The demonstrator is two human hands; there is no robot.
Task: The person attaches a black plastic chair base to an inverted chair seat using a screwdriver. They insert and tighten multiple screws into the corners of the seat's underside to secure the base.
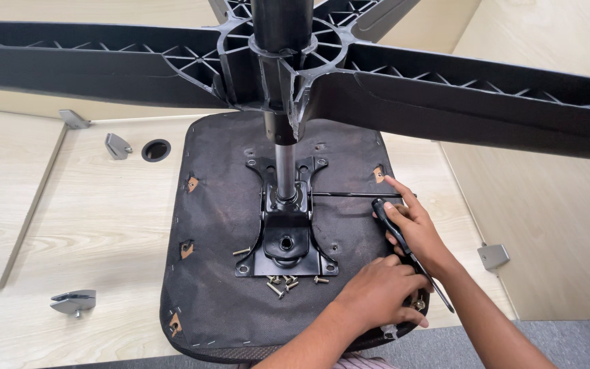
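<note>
An upturned office chair seat (pixel 227 225), covered beneath in black fabric, is laid on a pale wood-grain desk (pixel 104 225), with its black plastic five-spoke base (pixel 445 96) looming across the far part of the view on a chrome gas-lift column (pixel 283 171). A black metal tilt mechanism plate (pixel 287 239) is seated at the middle of the underside, and a thin black lever rod (pixel 353 195) is run from it to the right. Loose silver bolts (pixel 283 281) are scattered just near of the plate. At the near right corner of the seat, the right hand (pixel 411 229) is closed around the black handle of a screwdriver (pixel 408 249), whose shaft is angled down towards the corner. The left hand (pixel 380 290) is pressed flat on the fabric beside it, fingers curled, steadying the seat; nothing is seen to be gripped in it. The fixing under the tip is partly hidden. The work would be done well if the tool were kept square to the fixing, pressed firmly, and the seat held from shifting. Grey metal desk brackets (pixel 74 301) are lying at the left, and a round cable hole (pixel 156 149) is seen at the far left. No packages, labels or signs are visible.
</note>
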